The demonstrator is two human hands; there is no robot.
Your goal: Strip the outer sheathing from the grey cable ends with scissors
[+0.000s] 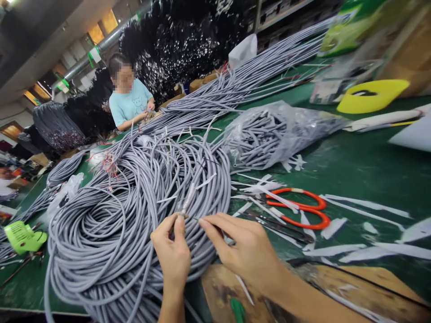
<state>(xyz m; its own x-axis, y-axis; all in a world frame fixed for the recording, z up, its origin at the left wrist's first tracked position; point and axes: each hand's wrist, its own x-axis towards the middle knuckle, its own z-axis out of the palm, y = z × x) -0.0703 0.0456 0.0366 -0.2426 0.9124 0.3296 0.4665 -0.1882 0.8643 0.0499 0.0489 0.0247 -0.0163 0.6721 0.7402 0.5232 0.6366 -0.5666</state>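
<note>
My left hand (173, 251) is closed, thumb and fingers pinching a cable end with a silvery, foil-like section (189, 197) that points up and away. Close by on the right, my right hand (240, 246) is closed in a pinch. A thin dark pointed thing (196, 219) sticks out of its fingertips toward the left hand; whether it is a wire or a tool tip I cannot tell. Both hands are over a large coil of grey cables (101, 237), with some loose white strips lying on it.
Orange-handled scissors (323, 220) and dark pliers (286, 229) lie right among white strips (370, 206). Behind are a plastic bag of cut grey tubing (262, 139) and a yellow object (387, 96). A green fan (25, 237) stands left, a wooden board (218, 287) in front. A co-worker (129, 96) sits across.
</note>
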